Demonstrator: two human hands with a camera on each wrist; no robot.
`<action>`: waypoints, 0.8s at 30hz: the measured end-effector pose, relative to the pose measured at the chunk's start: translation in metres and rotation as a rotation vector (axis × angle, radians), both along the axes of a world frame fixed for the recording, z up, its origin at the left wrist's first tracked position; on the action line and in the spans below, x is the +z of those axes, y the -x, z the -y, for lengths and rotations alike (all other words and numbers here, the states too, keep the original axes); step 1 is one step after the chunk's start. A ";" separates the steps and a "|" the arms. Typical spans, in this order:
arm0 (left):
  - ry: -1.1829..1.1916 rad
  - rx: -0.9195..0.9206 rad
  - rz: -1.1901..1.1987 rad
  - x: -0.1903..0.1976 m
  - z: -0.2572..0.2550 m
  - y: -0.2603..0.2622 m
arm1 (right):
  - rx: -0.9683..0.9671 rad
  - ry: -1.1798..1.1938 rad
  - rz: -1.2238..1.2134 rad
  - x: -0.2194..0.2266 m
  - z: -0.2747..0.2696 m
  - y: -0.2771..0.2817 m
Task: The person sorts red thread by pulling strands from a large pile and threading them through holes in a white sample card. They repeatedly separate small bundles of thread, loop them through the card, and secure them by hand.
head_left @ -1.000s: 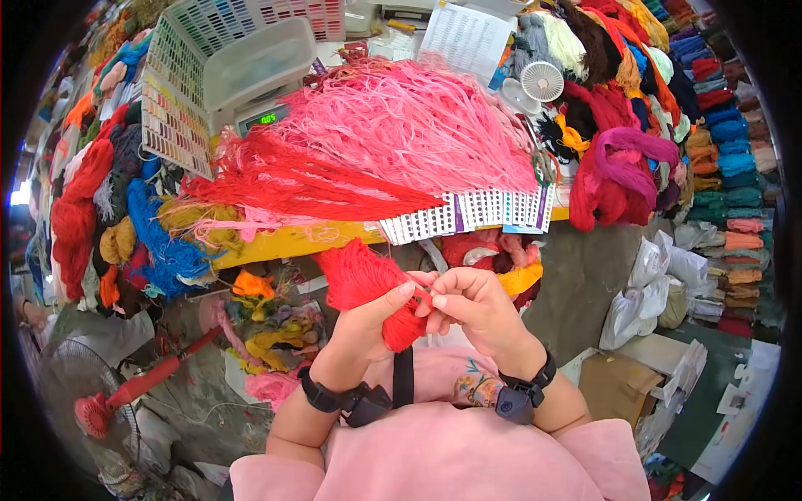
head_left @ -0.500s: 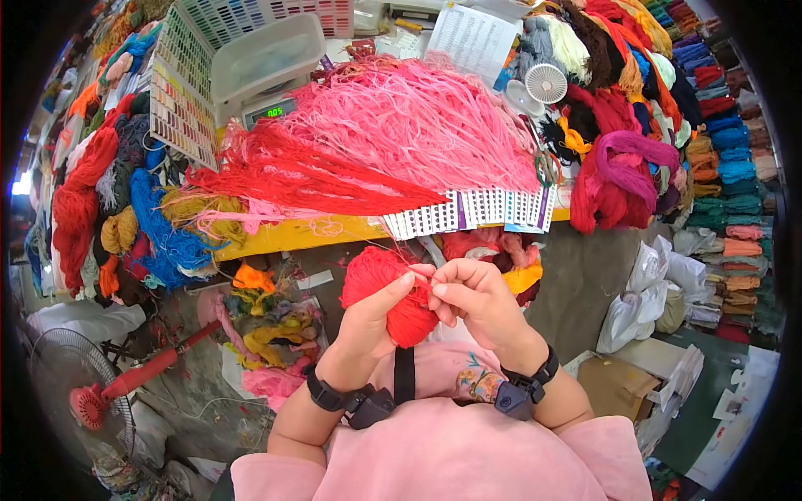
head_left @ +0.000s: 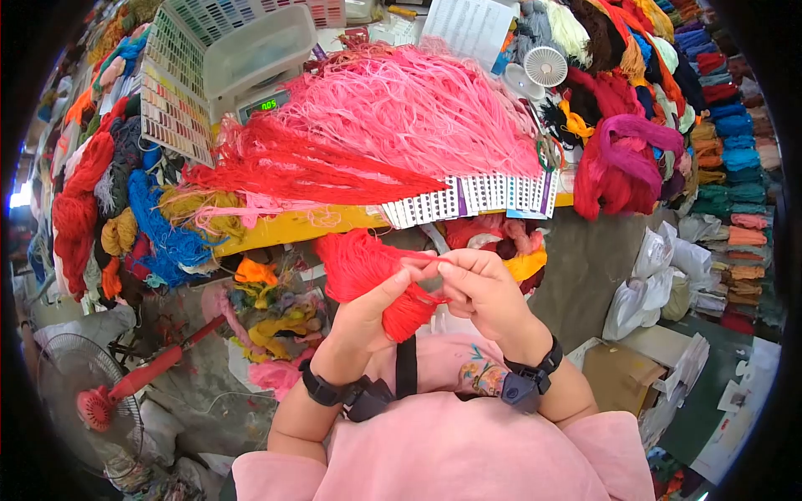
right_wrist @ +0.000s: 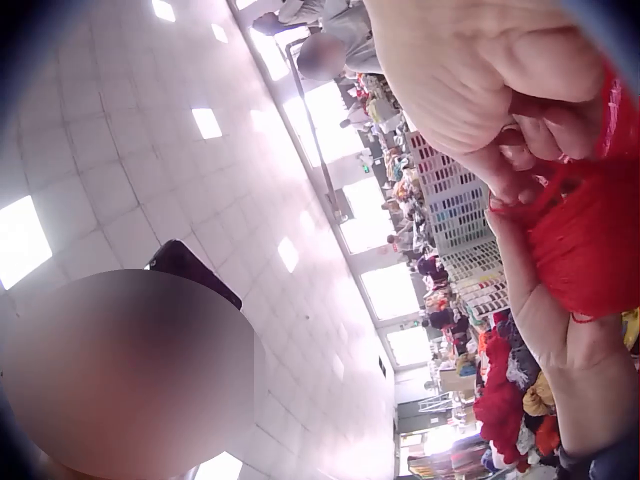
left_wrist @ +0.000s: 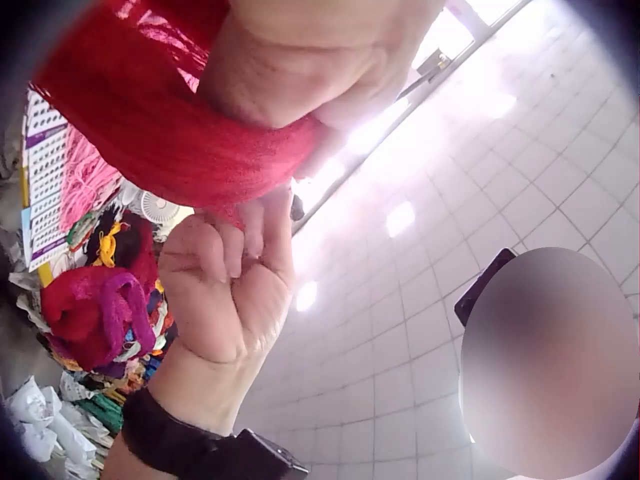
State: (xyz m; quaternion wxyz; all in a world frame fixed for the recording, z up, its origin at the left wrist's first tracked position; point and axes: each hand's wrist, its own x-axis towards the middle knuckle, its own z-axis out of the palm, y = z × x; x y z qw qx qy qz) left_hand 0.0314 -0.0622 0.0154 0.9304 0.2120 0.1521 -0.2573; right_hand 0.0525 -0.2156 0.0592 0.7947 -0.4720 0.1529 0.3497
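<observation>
A skein of red yarn (head_left: pixel 357 265) hangs in front of the person's chest, gripped by the left hand (head_left: pixel 368 316) with the thumb laid across it. To its right, the right hand (head_left: pixel 489 294) pinches a thin bunch of red strands between thumb and fingertips. Those strands run taut across the short gap between the hands. In the left wrist view the yarn (left_wrist: pixel 150 150) wraps in a thick band beneath the left hand. The right wrist view shows the right hand's curled fingers close against the red yarn (right_wrist: pixel 590 240).
Beyond the hands, a yellow-edged table (head_left: pixel 284 234) bears a pink yarn heap (head_left: pixel 409 117), loose red yarn (head_left: pixel 309 171) and colour cards (head_left: pixel 476 196). A plastic tub (head_left: pixel 259 54) sits on a scale. A fan (head_left: pixel 100 401) stands at left; cardboard boxes (head_left: pixel 618 376) are at right.
The right hand has shifted slightly right, drawing strands out from the skein. The skein, bunched rounder half a second ago, now spreads out to the upper left. The left hand keeps its hold.
</observation>
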 end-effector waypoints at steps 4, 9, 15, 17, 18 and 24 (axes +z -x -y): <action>0.151 0.047 0.061 -0.005 0.001 0.001 | -0.011 -0.001 -0.020 0.009 -0.007 -0.003; -0.065 -0.086 0.161 0.008 0.003 0.002 | 0.013 0.200 0.144 0.001 -0.022 -0.002; 0.025 -0.035 0.078 0.000 0.000 0.005 | -0.042 0.168 0.090 0.003 -0.023 -0.002; 0.104 -0.008 0.028 -0.003 -0.001 0.006 | 0.014 0.178 0.050 0.000 -0.017 -0.001; 0.118 0.005 0.021 -0.003 -0.001 0.006 | 0.013 0.178 0.049 0.002 -0.016 -0.001; 0.193 0.039 0.013 -0.009 0.001 0.007 | -0.042 0.132 0.053 0.004 -0.013 0.001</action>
